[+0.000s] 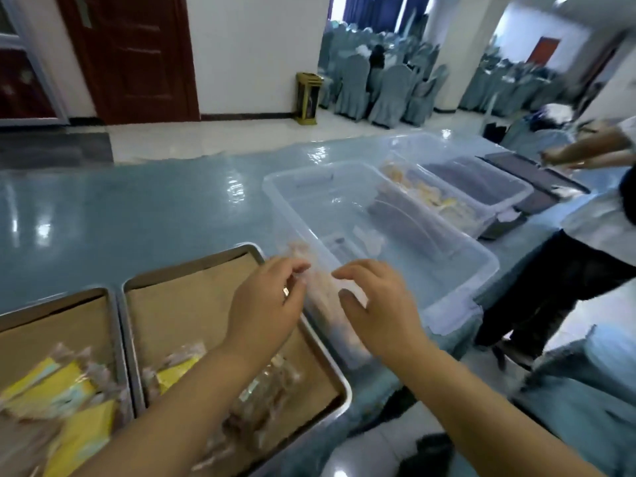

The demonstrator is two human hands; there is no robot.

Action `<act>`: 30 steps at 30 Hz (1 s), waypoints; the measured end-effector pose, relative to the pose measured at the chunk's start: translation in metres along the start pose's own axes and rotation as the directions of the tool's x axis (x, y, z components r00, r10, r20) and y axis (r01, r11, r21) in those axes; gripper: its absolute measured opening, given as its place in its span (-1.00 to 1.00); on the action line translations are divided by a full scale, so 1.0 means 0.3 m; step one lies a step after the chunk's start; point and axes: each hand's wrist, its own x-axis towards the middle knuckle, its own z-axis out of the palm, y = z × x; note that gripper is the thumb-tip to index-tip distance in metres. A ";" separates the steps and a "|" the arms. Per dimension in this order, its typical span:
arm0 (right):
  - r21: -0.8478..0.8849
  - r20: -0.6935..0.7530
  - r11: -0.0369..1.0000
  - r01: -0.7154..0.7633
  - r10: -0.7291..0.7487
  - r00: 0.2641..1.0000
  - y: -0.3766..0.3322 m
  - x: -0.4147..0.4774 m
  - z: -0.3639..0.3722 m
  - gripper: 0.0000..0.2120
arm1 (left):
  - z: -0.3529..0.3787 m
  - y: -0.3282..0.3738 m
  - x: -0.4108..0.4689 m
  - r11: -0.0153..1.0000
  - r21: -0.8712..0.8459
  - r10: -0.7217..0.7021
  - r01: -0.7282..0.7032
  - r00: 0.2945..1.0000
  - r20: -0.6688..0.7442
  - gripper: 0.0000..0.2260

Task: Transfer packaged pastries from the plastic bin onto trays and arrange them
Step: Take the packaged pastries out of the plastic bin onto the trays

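Note:
A clear plastic bin (457, 256) stands on the blue table; its visible inside is almost bare. Left of it lie two metal trays lined with brown paper: a right tray (192, 270) and a left tray (69, 297). Both trays carry packaged pastries (79, 383) in yellow and clear wrappers near the front. My left hand (265, 304) and my right hand (375, 304) hover close together over the bin's near left corner and the right tray's edge. A blurred clear-wrapped pastry (318, 287) lies between the fingers of both hands.
Behind the bin stand a second clear bin (444, 197) with pale pastries, a third bin (495, 180) and dark trays (537, 173). Another person (592, 235) stands at the table's right end, arms reaching over it. Covered chairs fill the room behind.

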 end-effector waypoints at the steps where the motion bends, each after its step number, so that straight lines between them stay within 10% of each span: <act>1: -0.006 0.009 1.000 -0.022 0.023 1.000 0.053 0.009 -0.024 -0.80 | 0.039 0.018 0.024 1.000 0.000 0.011 -0.011 1.000 0.006 -0.82; 15: -0.082 0.347 0.975 -0.207 0.222 0.911 0.629 0.256 -0.107 -0.84 | 0.337 0.007 0.336 0.992 0.099 0.065 -0.073 0.994 0.088 -0.87; 23: -0.331 0.848 0.896 0.298 0.143 0.511 0.815 0.454 0.118 -0.56 | 0.410 -0.073 0.533 0.960 0.273 0.007 -0.070 0.974 0.227 -0.87; 30: -0.138 0.976 0.630 0.764 -0.044 0.213 0.956 0.480 0.350 -0.39 | 0.429 -0.107 0.542 0.946 0.324 -0.120 0.023 0.952 0.283 -0.82</act>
